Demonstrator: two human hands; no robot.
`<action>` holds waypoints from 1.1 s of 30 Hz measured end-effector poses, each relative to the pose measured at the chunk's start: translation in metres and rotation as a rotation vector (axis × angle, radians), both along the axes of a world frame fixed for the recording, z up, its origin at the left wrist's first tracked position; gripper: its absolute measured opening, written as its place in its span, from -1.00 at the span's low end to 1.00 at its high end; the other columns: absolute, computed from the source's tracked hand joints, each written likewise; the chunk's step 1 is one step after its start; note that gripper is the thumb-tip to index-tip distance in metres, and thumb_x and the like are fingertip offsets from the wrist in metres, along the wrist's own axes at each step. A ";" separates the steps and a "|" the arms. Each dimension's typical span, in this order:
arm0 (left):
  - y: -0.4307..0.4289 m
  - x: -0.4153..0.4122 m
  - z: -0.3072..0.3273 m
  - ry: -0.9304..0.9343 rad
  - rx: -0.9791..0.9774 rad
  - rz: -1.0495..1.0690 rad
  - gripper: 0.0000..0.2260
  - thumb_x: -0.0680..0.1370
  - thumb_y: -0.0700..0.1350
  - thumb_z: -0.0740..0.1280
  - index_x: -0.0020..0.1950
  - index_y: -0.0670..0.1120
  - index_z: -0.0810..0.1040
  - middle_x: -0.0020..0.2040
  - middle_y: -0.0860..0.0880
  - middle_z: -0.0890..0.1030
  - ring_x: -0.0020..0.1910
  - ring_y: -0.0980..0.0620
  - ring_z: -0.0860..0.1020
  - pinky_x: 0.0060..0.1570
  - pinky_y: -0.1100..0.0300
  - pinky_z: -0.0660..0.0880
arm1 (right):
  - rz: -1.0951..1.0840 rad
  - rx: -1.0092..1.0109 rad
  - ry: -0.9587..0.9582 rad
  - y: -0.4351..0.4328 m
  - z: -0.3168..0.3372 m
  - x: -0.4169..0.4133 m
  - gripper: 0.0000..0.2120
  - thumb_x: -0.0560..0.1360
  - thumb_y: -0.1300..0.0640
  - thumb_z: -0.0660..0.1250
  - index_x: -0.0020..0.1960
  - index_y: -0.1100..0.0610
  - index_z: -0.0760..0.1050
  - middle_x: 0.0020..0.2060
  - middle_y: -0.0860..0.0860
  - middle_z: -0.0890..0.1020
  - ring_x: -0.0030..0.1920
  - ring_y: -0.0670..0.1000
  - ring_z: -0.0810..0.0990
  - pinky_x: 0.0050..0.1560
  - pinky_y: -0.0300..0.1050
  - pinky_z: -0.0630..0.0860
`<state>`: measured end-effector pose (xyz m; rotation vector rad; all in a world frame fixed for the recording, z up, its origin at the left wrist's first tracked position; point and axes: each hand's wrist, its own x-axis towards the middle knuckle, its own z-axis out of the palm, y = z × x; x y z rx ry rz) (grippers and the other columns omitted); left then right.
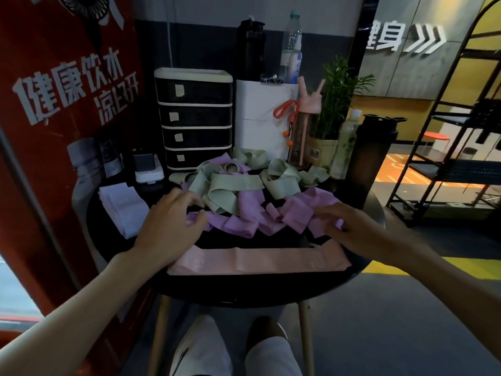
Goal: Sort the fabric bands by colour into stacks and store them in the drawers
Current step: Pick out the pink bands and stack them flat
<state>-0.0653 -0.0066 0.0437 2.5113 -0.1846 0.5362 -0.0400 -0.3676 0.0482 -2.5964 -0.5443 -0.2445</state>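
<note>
Black drawers [195, 120] stand closed behind tangled purple and green bands [244, 204].

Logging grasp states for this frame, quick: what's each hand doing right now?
Left hand: pinching a purple fabric band at the pile's near-left edge.
Right hand: curled on another purple fabric band, near-right.
</note>
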 end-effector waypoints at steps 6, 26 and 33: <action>0.011 -0.017 -0.009 0.331 0.118 -0.172 -0.78 0.58 0.08 0.33 0.19 0.07 0.55 0.07 0.19 0.47 -0.02 0.25 0.50 -0.02 0.34 0.43 | 0.010 -0.012 0.199 -0.003 -0.007 -0.028 -0.78 0.57 0.10 0.30 0.20 -0.08 0.51 -0.08 -0.02 0.62 -0.06 -0.05 0.59 0.02 -0.13 0.54; 0.023 -0.019 -0.013 0.266 0.180 -0.349 -0.87 0.56 0.00 0.39 -0.10 0.09 0.44 -0.14 0.11 0.52 -0.17 0.18 0.48 -0.20 0.26 0.40 | -0.015 -0.011 0.160 -0.003 -0.018 -0.041 -0.91 0.53 0.14 0.34 -0.04 0.02 0.43 -0.16 -0.07 0.50 -0.18 -0.07 0.49 -0.30 -0.30 0.36; 0.029 -0.027 -0.021 0.203 0.140 -0.390 -0.84 0.51 0.12 0.36 -0.08 0.14 0.40 -0.04 0.13 0.45 -0.04 0.17 0.45 -0.07 0.25 0.40 | -0.019 0.191 0.059 -0.003 -0.027 -0.054 -0.79 0.48 0.26 0.38 -0.14 -0.01 0.43 -0.22 -0.06 0.54 -0.24 -0.13 0.49 -0.30 -0.31 0.38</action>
